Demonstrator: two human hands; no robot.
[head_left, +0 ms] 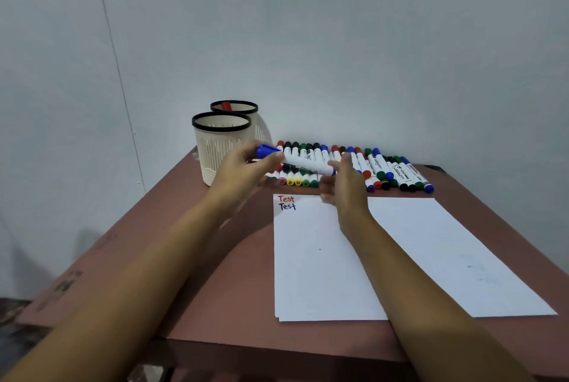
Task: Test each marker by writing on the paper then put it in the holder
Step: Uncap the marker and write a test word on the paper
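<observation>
My left hand (pixel 246 170) grips a white marker with a blue cap (pixel 303 162) at its capped end, holding it level above the table. My right hand (pixel 345 180) is at the marker's other end, fingers loosely spread and blurred, touching or just off the barrel. Below lies a white paper (pixel 323 264) with "Test" written in red and again in dark blue at its top left. Two cream holders with black rims stand at the back left: the near holder (pixel 220 147) and the far holder (pixel 243 110), which has a red marker in it.
A row of several markers (pixel 378 169) with red, black, green and blue caps lies along the back of the brown table (pixel 221 274). A second white sheet (pixel 455 252) lies to the right. The grey wall is close behind.
</observation>
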